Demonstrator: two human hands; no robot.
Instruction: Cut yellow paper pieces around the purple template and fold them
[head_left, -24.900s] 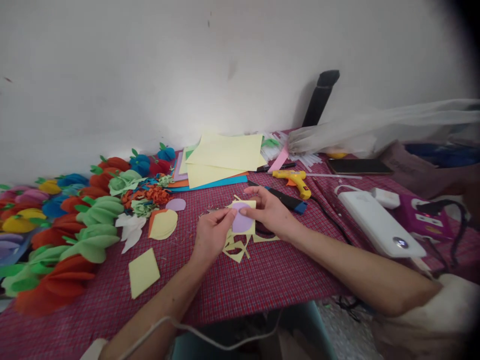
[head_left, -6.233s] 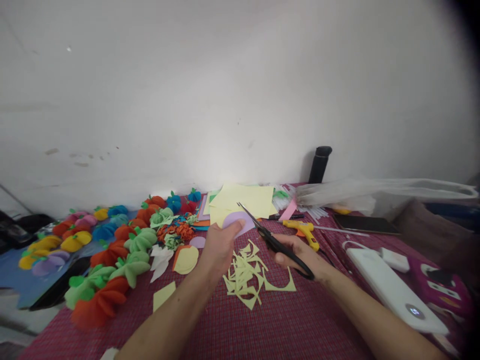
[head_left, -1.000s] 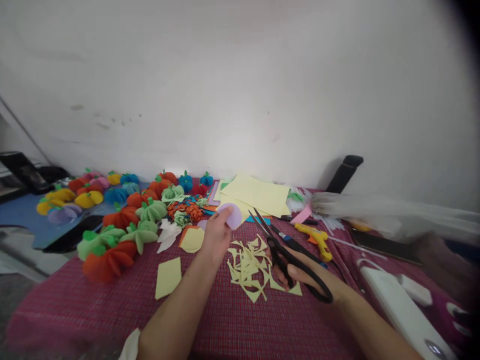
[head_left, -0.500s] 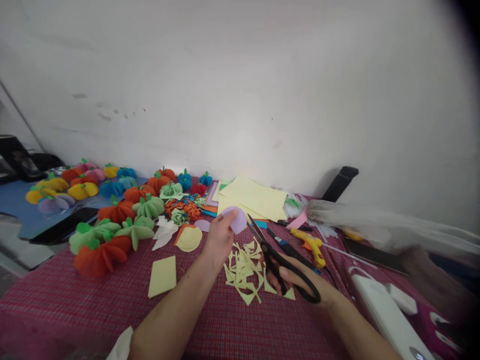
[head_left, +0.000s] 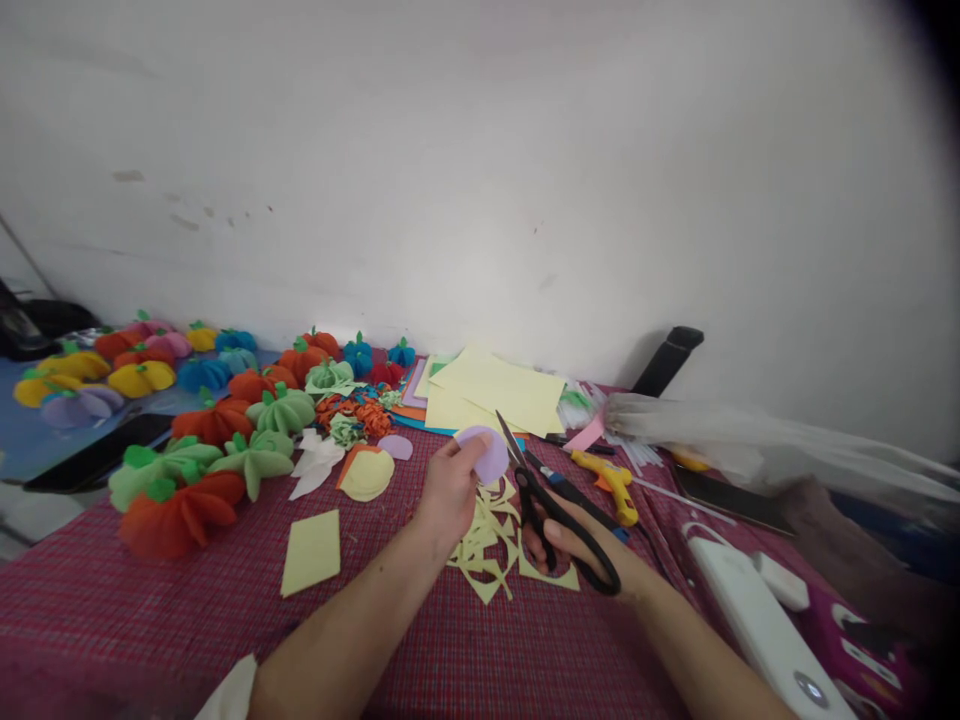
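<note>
Between the thumb and fingers of my left hand (head_left: 451, 490) is a round lilac felt or paper disc (head_left: 489, 456). My right hand (head_left: 559, 540) grips black-handled scissors (head_left: 525, 478), their blades slightly apart and pointing up beside the disc's right edge. Under both hands lies a heap of pale yellow offcuts (head_left: 487, 545). Another lilac disc (head_left: 395, 447) rests to the left of my left hand, near a small pile of pale yellow discs (head_left: 369, 473). A pale yellow rectangular stack (head_left: 311, 552) lies nearer to me.
Several colourful pumpkin shapes (head_left: 214, 420) crowd the left side. Pale yellow sheets (head_left: 499, 385) lie at the back by the wall. On the right are a yellow glue gun (head_left: 611, 483), a blue-handled tool (head_left: 574, 495), a clear plastic bag (head_left: 690, 425) and a white box-like device (head_left: 765, 625).
My left hand has brought the lilac disc slightly right and down, closer to the scissors blades. The whole view has shifted a little, so the table items appear further left.
</note>
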